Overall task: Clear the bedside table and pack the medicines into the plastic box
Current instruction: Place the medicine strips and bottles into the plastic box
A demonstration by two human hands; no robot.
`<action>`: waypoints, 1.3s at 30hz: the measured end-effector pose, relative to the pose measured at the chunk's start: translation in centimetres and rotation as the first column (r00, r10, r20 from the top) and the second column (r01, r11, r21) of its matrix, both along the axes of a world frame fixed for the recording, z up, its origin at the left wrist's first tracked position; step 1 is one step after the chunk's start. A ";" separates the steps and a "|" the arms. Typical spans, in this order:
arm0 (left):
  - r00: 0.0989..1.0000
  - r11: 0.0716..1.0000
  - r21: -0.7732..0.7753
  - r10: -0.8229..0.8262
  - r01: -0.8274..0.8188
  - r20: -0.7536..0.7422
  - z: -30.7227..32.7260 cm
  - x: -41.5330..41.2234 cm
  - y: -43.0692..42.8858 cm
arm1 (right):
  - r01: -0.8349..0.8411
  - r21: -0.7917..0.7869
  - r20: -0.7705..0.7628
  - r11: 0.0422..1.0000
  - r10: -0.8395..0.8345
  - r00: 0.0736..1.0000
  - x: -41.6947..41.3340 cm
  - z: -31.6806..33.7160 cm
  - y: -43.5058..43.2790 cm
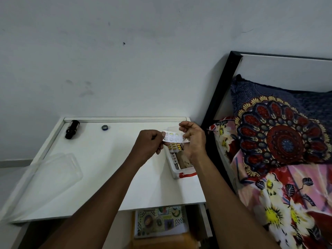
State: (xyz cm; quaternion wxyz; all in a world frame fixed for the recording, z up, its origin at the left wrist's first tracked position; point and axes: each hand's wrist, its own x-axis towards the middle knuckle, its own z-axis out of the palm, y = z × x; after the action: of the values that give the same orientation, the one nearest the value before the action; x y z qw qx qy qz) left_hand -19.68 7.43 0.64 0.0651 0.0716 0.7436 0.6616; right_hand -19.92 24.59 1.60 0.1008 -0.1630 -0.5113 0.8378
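The left hand (pixel 149 144) and right hand (pixel 195 141) each pinch an end of the blister strip (pixel 175 137), held just above the open plastic box (pixel 170 162) near the right edge of the worktop (pixel 107 159). Risk: the box looks well filled, so a strip dropped askew may overhang and slip out. The brown bottle (pixel 71 129) lies unpacked, well apart.

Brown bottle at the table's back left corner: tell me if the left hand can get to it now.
Probably yes, once freed. The left hand pinches the blister strip together with the right hand; bare table lies between it and the brown bottle, nothing blocking.
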 end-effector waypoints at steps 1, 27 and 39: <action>0.998 0.999 -0.019 0.044 -0.045 -0.036 0.0 -0.1 -0.2 | -0.014 0.094 0.020 0.996 0.012 1.000 -0.1 -0.1 0.2; 0.994 0.942 -0.333 0.064 -0.033 0.083 -1.0 -0.3 -1.1 | -0.075 0.950 0.120 0.302 -0.131 0.984 -1.0 -2.2 0.8; 0.998 0.919 -0.395 0.025 -0.001 0.056 -0.8 -0.4 -1.6 | -0.247 0.969 0.244 -0.013 -0.127 0.962 -0.5 -2.7 -0.9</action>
State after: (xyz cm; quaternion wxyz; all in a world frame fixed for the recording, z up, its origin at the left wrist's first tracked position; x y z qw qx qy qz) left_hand -20.04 5.80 -0.20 0.0963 0.0322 0.8599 0.5002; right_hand -20.37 23.71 -1.13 0.0816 -0.1290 -0.9682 0.1980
